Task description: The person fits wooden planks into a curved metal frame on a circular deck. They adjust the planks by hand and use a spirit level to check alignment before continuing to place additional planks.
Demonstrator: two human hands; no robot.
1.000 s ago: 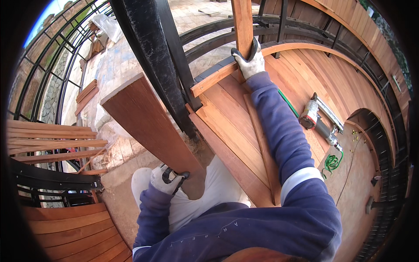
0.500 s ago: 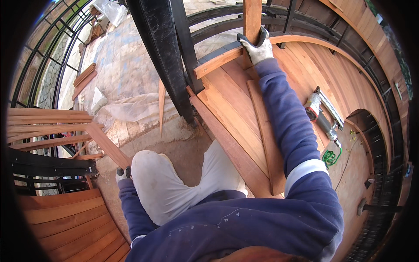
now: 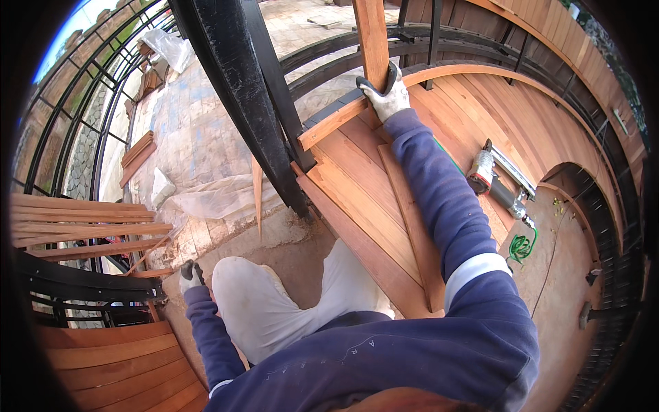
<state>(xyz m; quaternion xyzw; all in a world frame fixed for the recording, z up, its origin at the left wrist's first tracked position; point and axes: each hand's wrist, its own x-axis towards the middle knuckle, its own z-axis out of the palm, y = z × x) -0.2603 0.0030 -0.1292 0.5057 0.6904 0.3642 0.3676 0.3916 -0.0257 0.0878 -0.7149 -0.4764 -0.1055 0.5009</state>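
My right hand (image 3: 389, 96), in a white-and-dark work glove, is closed around a wooden board (image 3: 373, 44) that rises beyond the curved wooden edge strip (image 3: 334, 126). My left hand (image 3: 191, 275), gloved too, is low at the left beside my knee. Its fingers look apart, with nothing visible in them. The nearest things to it are several stacked wooden boards (image 3: 86, 220). Under my right arm a loose plank (image 3: 412, 226) lies on the wooden decking (image 3: 364, 199). A nail gun (image 3: 494, 180) with a green coiled hose (image 3: 523, 246) rests right of that arm.
A thick black metal post (image 3: 237, 89) leans across the middle. Black curved rails (image 3: 329, 51) run behind the decking. Wooden slats (image 3: 117, 357) fill the lower left. Clear plastic sheeting (image 3: 220, 200) lies on the pale floor, near more boards (image 3: 137, 158). A pointed wood strip (image 3: 257, 196) stands by the post.
My left hand has let go of a board that slanted down to it from the stack, and is slightly higher. My right hand still grips its board; the view has shifted a little.
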